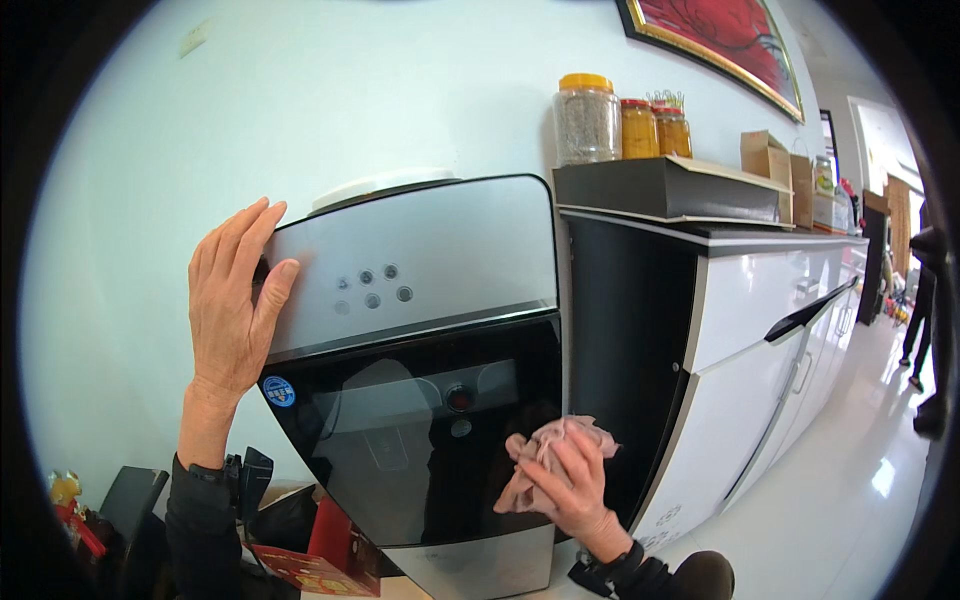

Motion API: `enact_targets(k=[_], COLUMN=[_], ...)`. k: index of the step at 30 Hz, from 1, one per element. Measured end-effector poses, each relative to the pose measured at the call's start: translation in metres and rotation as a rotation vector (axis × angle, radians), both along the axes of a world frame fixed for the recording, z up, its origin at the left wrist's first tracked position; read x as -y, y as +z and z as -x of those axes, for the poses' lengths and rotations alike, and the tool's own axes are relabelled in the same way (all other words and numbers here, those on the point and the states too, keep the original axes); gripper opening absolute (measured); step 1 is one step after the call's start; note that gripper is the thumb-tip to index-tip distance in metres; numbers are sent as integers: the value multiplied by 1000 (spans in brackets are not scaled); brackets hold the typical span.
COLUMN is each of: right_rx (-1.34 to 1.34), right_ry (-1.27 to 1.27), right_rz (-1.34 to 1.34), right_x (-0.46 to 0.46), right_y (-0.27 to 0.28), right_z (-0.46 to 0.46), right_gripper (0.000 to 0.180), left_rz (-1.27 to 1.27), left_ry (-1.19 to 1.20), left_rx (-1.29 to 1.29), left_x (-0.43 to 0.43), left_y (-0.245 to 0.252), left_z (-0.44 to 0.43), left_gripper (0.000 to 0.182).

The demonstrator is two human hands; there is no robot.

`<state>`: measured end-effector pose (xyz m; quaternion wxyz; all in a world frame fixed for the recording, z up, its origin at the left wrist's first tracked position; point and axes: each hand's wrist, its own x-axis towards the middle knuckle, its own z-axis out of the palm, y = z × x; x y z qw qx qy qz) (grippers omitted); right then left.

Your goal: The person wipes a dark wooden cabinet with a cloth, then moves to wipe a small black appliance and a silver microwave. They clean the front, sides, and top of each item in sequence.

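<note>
A water dispenser [420, 255] with a silver top panel, round buttons and a dark glossy door stands against the wall in front of me. My left hand [232, 300] rests on its upper left edge, thumb on the silver panel and fingers spread, holding nothing. In my right hand [574, 480] is a crumpled pink cloth [532, 457], which lies against the lower right part of the dark door [405, 450]. A round blue sticker [279, 391] is at the door's upper left corner.
To the right stands a white cabinet [750, 390] bearing a black box [660, 187], jars [587, 124] and cardboard boxes. A red box [330, 555] and other items lie at lower left. A person [921, 315] stands far right.
</note>
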<state>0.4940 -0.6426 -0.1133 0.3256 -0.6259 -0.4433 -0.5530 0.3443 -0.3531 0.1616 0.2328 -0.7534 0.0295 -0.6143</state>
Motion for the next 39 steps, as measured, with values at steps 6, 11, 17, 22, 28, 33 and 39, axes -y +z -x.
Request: enact_targets(k=[6, 11, 17, 22, 28, 33, 39], right_rx=[205, 97, 261, 369, 255, 320, 535], right_ry=[-47, -46, 120, -13, -110, 25, 129], right_rz=[-139, -26, 446, 71, -204, -76, 81], right_x=[-7, -33, -31, -15, -44, -106, -190], right_y=[116, 104, 44, 123, 223, 248, 258], right_z=[-17, 11, 30, -6, 5, 44, 88], right_gripper=[44, 35, 32, 35, 46, 52, 24], left_rz=[222, 225, 266, 303, 584, 643, 725], left_ry=[-390, -469, -537, -593, -842, -946, -1110], left_rx=[24, 55, 14, -21, -77, -110, -176], left_x=[-17, -22, -19, -17, -17, -25, -27], left_y=[-11, -11, -8, -7, -6, -4, -1], left_z=[-7, -7, -1, 3, 5, 9, 13], left_gripper=[42, 32, 30, 30, 64, 82, 90])
